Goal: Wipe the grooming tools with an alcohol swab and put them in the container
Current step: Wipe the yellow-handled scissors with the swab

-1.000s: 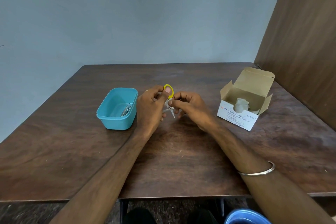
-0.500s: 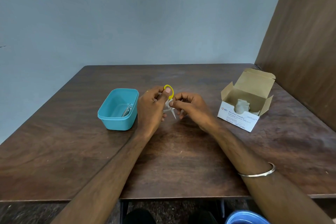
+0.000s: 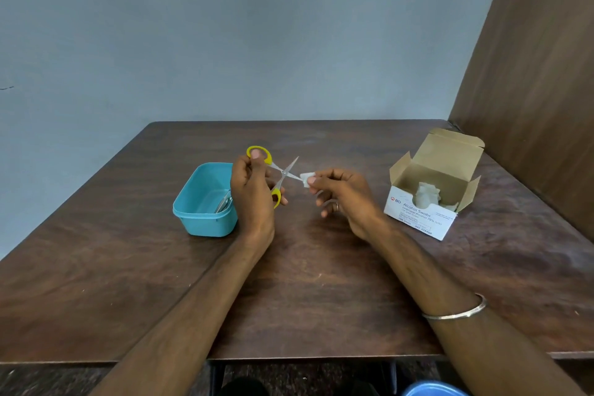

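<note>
My left hand (image 3: 252, 193) holds small yellow-handled scissors (image 3: 280, 171) by the finger loops, thumb through the upper loop, with the blades spread open and pointing right. My right hand (image 3: 344, 198) pinches a small white alcohol swab (image 3: 306, 177) at the tip of the lower blade. Both hands hover above the middle of the brown table (image 3: 305, 283). Left of them stands the teal plastic container (image 3: 205, 199), with a metal grooming tool (image 3: 224, 202) lying inside it.
An open white box of alcohol swabs (image 3: 430, 190), flaps up and crumpled white pieces inside, stands at the right. A wooden partition (image 3: 540, 80) borders the table's right side and a grey wall its back. A blue rim (image 3: 430, 391) shows below the front edge.
The scissors were turned from blades pointing down to blades pointing right and spread open. My right hand drew away to the right, the swab now at the tip of one blade.
</note>
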`<state>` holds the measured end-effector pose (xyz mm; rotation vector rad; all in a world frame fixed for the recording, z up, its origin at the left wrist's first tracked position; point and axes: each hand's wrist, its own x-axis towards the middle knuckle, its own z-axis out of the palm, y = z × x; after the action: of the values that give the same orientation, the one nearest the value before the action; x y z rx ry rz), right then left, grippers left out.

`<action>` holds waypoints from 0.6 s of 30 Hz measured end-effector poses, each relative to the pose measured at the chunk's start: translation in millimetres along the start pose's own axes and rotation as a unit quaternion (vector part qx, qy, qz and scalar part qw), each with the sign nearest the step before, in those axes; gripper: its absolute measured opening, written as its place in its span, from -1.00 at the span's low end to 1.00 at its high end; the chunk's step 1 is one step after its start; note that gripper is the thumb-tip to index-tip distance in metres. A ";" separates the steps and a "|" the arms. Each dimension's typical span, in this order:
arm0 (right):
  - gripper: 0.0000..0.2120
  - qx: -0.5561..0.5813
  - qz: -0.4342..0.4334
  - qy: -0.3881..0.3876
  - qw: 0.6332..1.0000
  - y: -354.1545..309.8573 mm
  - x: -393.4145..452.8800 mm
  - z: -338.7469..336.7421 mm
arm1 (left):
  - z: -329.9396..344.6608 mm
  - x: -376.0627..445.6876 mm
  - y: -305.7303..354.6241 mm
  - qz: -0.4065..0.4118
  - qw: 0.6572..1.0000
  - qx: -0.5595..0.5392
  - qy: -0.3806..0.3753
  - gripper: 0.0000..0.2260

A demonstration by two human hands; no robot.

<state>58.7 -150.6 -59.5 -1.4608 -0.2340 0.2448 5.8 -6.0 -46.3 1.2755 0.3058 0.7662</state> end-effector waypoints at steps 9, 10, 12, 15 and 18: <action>-0.96 0.024 0.000 -0.094 0.995 3.7 -9.4 20.1 | 8.4 -5.4 -5.5 -0.005 1.000 -0.007 0.025 -0.72; -0.96 0.025 0.000 -0.098 0.995 3.2 -10.1 20.1 | 9.2 -6.6 -5.5 -0.001 1.000 -0.006 0.031 -0.72; -0.93 0.027 0.000 -0.099 0.995 2.6 -10.6 19.6 | 10.6 -6.7 -5.6 -0.003 0.999 -0.012 0.038 -0.72; -0.88 0.027 -0.005 -0.096 0.995 3.5 -10.4 20.9 | 11.0 -4.9 -6.3 -0.011 0.999 -0.017 0.045 -0.74; -0.85 0.022 -0.021 -0.086 0.996 5.5 -10.5 23.9 | 12.5 -8.8 -6.5 -0.006 0.999 -0.008 0.047 -0.74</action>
<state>41.3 -130.6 -62.7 -1.3902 -0.3956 0.3397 9.3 -21.7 -50.5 1.2240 0.3830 0.8176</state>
